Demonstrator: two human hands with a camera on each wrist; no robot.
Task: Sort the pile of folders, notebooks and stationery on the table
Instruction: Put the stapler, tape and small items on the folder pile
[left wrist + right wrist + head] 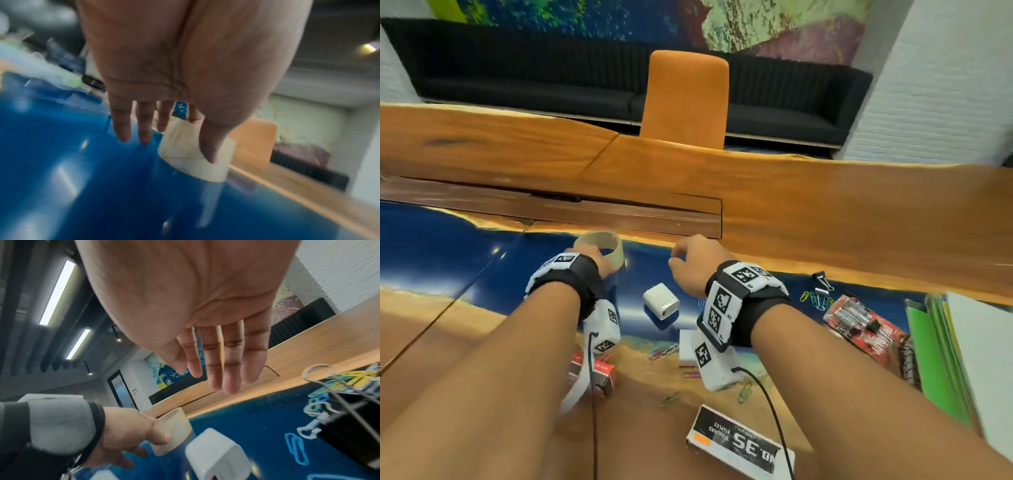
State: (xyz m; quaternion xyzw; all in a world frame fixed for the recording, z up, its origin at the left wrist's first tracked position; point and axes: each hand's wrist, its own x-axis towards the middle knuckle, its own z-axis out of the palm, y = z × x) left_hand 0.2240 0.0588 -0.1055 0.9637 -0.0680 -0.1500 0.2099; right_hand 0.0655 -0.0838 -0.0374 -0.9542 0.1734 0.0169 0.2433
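The left hand [602, 262] holds a roll of tape [601, 246] over the blue strip of the table [825, 212]: in the left wrist view the thumb lies along the roll's outer face and the forefinger seems to reach inside the ring, while the other three fingers [123, 126] hang straight and apart from it. That view is blurred, so whether the roll touches the surface is hard to say. The right hand [697, 265] hovers just right of the tape, holding nothing; its fingers [232, 366] are stretched out and close together in the right wrist view. Below and between the two hands a white charger block [661, 301] sits on the blue. To the right lie loose paper clips [815, 299] and a black binder clip [823, 275], then a red pack [866, 325], and a stack of green and white folders [941, 346] at the table's right edge. A staples box [739, 442] lies nearest the person
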